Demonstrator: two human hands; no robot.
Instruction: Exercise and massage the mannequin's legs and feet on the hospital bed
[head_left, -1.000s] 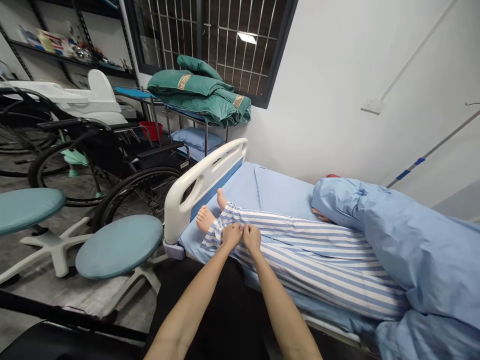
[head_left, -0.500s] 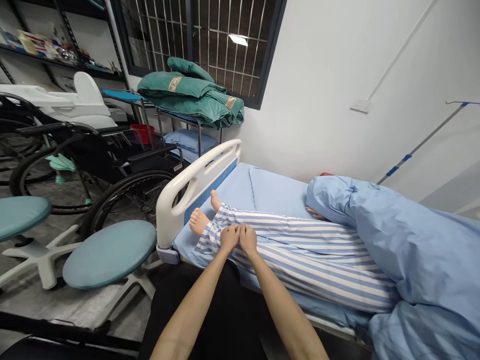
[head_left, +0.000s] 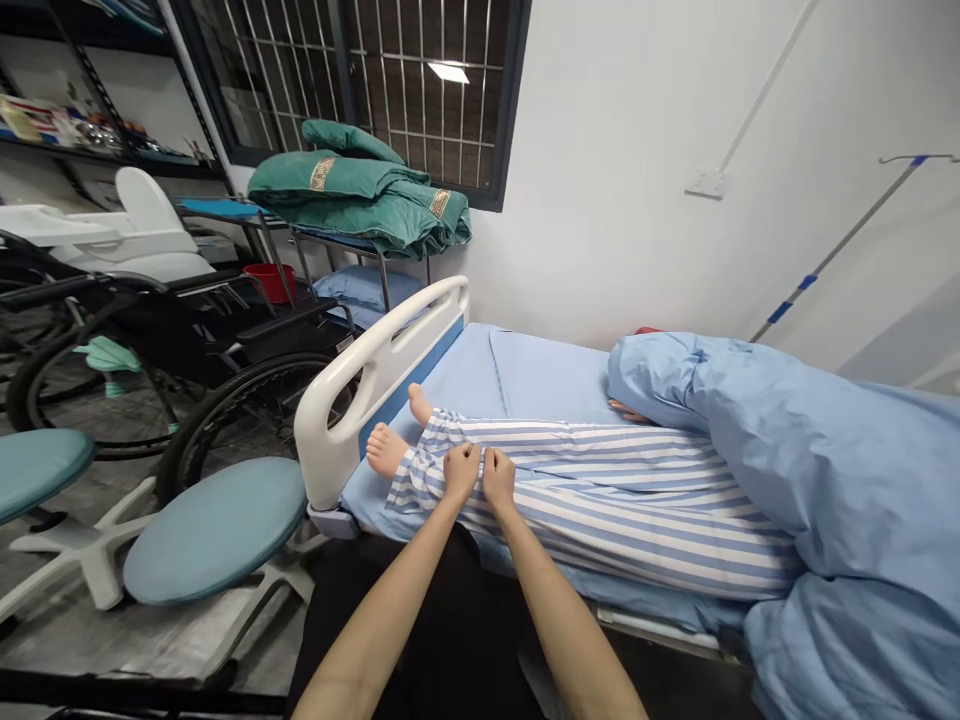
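Observation:
My left hand (head_left: 460,472) and my right hand (head_left: 498,477) are side by side in closed fists, a narrow gap between them. Both are over the lower legs of blue-and-white striped trousers (head_left: 600,495). Whether the curled fingers pinch the cloth is hidden. The trousers are on a figure lying on a bed with a light blue sheet (head_left: 544,370). Two bare feet (head_left: 388,450) stick out of the trouser cuffs, left of my hands. A blue quilt (head_left: 810,450) covers the figure's upper part, and some fingers (head_left: 626,410) show at its edge.
A white footboard (head_left: 337,400) rises just beyond the feet. Left of the bed are a round stool (head_left: 217,525), a second stool (head_left: 41,465) and a black wheelchair (head_left: 259,345). Green bedding (head_left: 360,195) lies on a rack below the barred window. A drip pole (head_left: 847,245) stands at the right.
My fists, touching each other before, are now slightly apart over the striped trousers. The view has shifted a little, and the trousered legs lie much as they did.

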